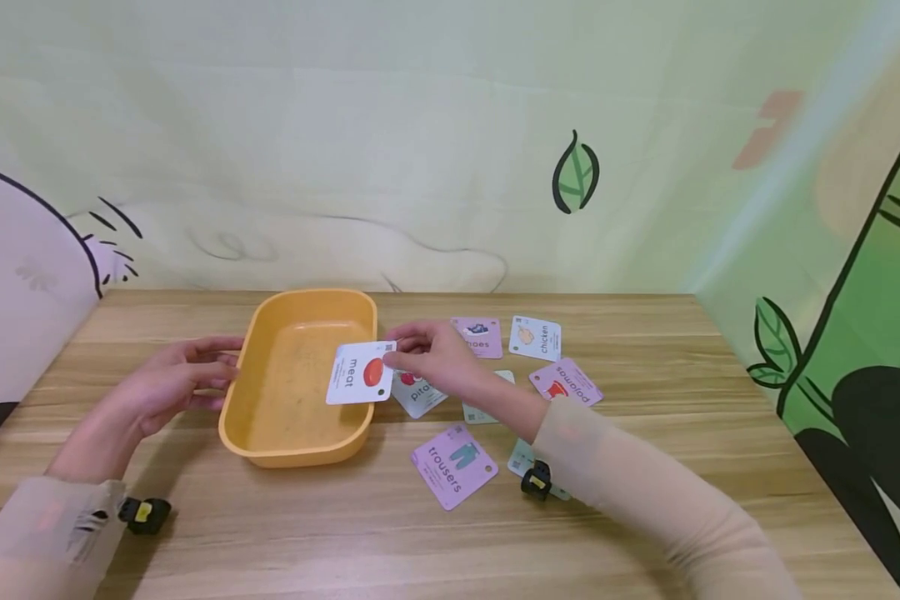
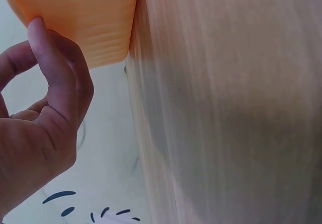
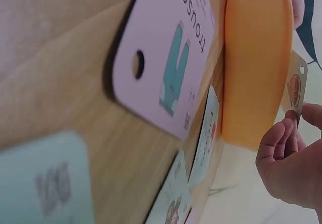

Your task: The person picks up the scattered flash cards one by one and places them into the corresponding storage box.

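My right hand (image 1: 442, 358) pinches a white card (image 1: 352, 385) marked "meat", with a red picture, by its edge. That card is over the right rim of a yellow plastic tub (image 1: 300, 461); in the right wrist view the card (image 3: 296, 85) shows above the tub's wall (image 3: 254, 68). At the tub's left side is my left hand (image 1: 176, 379), its bent fingers touching the outer wall near the rim, as the left wrist view also shows at the thumb (image 2: 45, 48). Beside the tub, a partly covered card (image 1: 422, 398) beginning "pita" lies under the right hand.
To the right on the wooden table (image 1: 307, 533) lie several cards: purple "trousers" (image 1: 455, 467), purple "pajamas" (image 1: 567, 383), white "chicken" (image 1: 536, 337), a purple shoe card (image 1: 487, 337) and pale green ones (image 1: 480, 415) partly under the right arm. A printed cloth (image 1: 420, 167) hangs behind.
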Demonstrator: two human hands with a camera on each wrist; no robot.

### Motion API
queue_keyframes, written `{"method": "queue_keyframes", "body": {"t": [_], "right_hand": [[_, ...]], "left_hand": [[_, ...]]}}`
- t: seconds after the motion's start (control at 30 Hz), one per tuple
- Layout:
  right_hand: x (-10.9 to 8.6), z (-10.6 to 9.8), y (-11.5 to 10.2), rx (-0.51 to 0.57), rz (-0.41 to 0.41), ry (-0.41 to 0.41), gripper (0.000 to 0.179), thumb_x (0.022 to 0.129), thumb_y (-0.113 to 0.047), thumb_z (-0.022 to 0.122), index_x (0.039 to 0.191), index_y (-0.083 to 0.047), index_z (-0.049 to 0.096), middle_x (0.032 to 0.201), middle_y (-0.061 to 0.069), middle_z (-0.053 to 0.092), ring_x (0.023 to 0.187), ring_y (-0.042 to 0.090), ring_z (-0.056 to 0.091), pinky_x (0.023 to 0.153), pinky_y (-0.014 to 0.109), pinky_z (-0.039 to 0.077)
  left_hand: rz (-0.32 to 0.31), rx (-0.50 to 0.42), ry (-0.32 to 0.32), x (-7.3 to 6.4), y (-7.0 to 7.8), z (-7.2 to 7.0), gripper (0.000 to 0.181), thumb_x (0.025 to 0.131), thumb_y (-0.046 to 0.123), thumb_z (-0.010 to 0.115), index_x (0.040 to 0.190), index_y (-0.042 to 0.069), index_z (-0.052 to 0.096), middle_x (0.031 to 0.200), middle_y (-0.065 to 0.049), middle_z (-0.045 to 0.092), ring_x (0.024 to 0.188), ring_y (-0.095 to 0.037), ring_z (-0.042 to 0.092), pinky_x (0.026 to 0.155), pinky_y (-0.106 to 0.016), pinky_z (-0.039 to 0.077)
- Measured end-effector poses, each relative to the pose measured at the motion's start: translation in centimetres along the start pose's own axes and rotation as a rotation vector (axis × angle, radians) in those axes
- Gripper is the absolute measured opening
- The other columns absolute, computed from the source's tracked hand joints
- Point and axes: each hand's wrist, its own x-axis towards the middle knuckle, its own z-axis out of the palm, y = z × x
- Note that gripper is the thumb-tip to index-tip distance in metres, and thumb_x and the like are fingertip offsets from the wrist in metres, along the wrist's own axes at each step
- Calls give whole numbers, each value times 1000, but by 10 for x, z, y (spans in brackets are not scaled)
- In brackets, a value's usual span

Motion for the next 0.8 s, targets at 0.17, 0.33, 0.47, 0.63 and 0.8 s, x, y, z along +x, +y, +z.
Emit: {"method": "queue_keyframes", "body": {"t": [0.17, 0.33, 0.47, 0.63, 0.8], "right_hand": [[4, 10, 3, -14, -18, 5, 31, 93, -14, 77, 123, -5, 71, 97, 4, 69, 83, 17, 60, 69, 23, 52], [7, 19, 5, -44, -50, 0, 32, 93, -15, 77, 121, -2, 71, 91, 2, 66, 80, 13, 57, 67, 20, 49], [7, 24, 4, -88, -76, 0, 32, 93, -15, 77, 121, 0, 71, 86, 1, 63, 78, 12, 55, 66, 19, 45], [7, 27, 2, -152, -82, 5, 31, 93, -16, 78, 120, -2, 71, 85, 1, 61, 74, 12, 52, 63, 19, 42], [7, 28, 1, -221, -112, 12, 12, 93, -18, 78, 101, -11, 73, 81, 0, 60, 73, 13, 52, 63, 21, 42]], "left_hand": [[-2, -1, 7, 1, -2, -1, 65, 106, 10, 54, 158, -8, 20, 129, -16, 53, 95, -17, 65, 84, -34, 60], [9, -1, 9, 2, -4, -1, 64, 106, 11, 55, 158, -8, 22, 127, -15, 55, 96, -17, 65, 83, -34, 60], [23, -10, 9, 1, -3, 0, 64, 105, 9, 55, 157, -10, 22, 122, -11, 57, 94, -16, 65, 82, -35, 61], [35, -22, 11, 0, -2, 1, 63, 104, 7, 54, 156, -11, 22, 117, -6, 58, 93, -15, 65, 81, -35, 61], [26, -15, 13, 0, -3, 1, 63, 105, 8, 54, 156, -10, 22, 117, -7, 58, 93, -16, 65, 81, -35, 61]]}}
